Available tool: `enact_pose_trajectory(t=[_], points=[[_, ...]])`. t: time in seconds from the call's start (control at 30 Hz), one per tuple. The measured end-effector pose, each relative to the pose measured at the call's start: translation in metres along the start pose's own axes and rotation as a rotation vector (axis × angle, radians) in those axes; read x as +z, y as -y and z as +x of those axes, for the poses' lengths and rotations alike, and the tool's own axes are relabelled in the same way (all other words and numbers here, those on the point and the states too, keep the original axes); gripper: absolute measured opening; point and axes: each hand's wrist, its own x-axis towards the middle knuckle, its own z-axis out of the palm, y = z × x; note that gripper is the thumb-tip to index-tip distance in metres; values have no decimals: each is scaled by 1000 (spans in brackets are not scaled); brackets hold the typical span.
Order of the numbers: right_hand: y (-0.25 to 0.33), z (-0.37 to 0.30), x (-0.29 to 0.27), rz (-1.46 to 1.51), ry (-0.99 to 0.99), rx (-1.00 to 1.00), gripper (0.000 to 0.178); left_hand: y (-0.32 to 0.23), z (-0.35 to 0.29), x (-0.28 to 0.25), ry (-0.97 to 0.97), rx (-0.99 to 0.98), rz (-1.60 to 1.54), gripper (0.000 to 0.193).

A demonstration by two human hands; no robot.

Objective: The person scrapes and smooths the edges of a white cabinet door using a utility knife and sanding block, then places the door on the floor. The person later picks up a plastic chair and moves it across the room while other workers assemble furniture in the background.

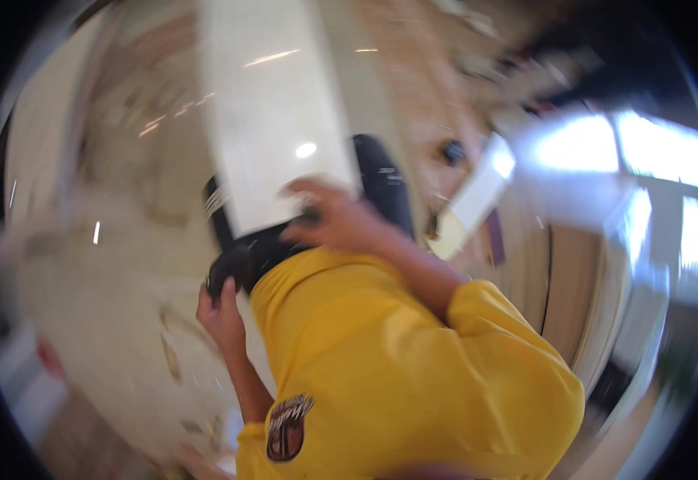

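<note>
A long white board stretches away from my waist, its near end over my black-trousered legs. My right hand, blurred by motion, is above the board's near right corner. Its fingers curl around a small dark object whose kind I cannot make out. Low at my left hip, my left hand grips a black object, thumb and fingers against its near side. That object blends into the dark trousers, so its shape is unclear.
Another pale panel is at the far left. A white-and-cream box-like piece lies tilted on the right, past a wooden strip. Bright windows and a wooden cabinet-like piece are farther right. Motion blurs most surroundings.
</note>
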Motion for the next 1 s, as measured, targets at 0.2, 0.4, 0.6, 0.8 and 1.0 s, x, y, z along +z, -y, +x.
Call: enact_pose_trajectory(t=[0.2, 0.4, 0.6, 0.8, 1.0], points=[[-61, -57, -38, 207, 7, 168, 60, -42, 39, 130, 679, 80, -5, 52], [-243, -234, -28, 891, -1040, 636, 54, -50, 74, 168, 680, 410, 354, 63], [-359, -409, 105, 1230, -1847, 1154, 38, -33, 95, 152, 604, 464, 679, 43], [-362, -455, 147, 1503, -2342, 842, 33, -21, 89, 152, 663, 609, 855, 37], [-348, -430, 156, 1563, -2373, 1009, 45, -32, 99, 171, 698, 751, 906, 37]])
